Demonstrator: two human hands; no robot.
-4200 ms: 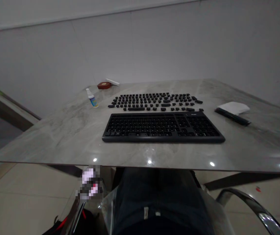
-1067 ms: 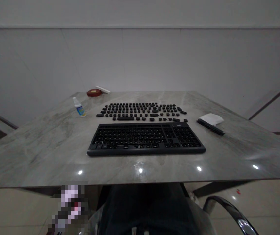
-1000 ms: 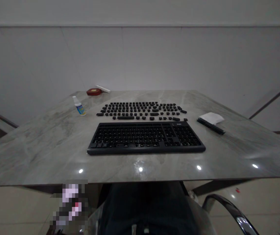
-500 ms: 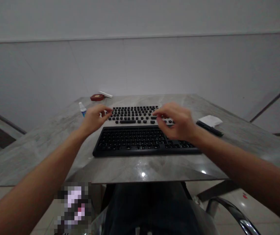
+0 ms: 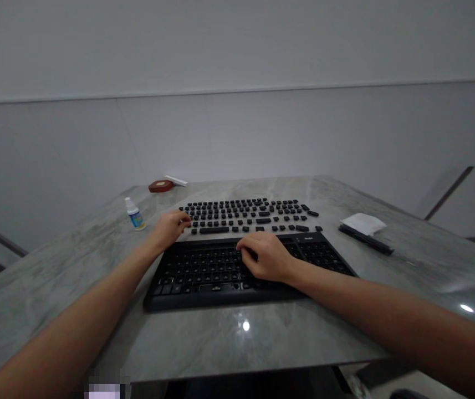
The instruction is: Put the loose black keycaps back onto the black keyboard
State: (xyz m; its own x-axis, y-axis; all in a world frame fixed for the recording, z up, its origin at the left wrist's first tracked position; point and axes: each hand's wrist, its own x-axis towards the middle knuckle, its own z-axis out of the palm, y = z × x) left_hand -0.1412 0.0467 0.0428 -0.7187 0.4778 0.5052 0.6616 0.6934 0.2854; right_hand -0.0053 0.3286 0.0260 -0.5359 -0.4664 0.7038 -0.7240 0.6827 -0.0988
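A black keyboard (image 5: 216, 299) lies in front of me, its key bed showing small light marks. Behind it, loose black keycaps (image 5: 214, 230) are spread in rows on the table. My left hand (image 5: 170, 227) is at the left end of those rows, thumb and fingertips closed together beside the keycaps. Whether a keycap is between them is too small to tell. Above the middle of the keyboard, my right hand (image 5: 268, 257) has its fingers curled in against the thumb. What its fingertips hold, if anything, is hidden.
A small spray bottle (image 5: 136, 217) with a blue label stands at left. Farther back are a reddish-brown box (image 5: 161, 186) and a white strip (image 5: 176, 180). To the right, a white packet (image 5: 362, 223) lies by a dark slim object (image 5: 365, 239) on the marble-patterned table (image 5: 424, 271).
The view has tilted upward. My right hand has moved from the keycap rows left and toward me, over the keyboard. My left hand stays by the left end of the rows, fingers now closer together.
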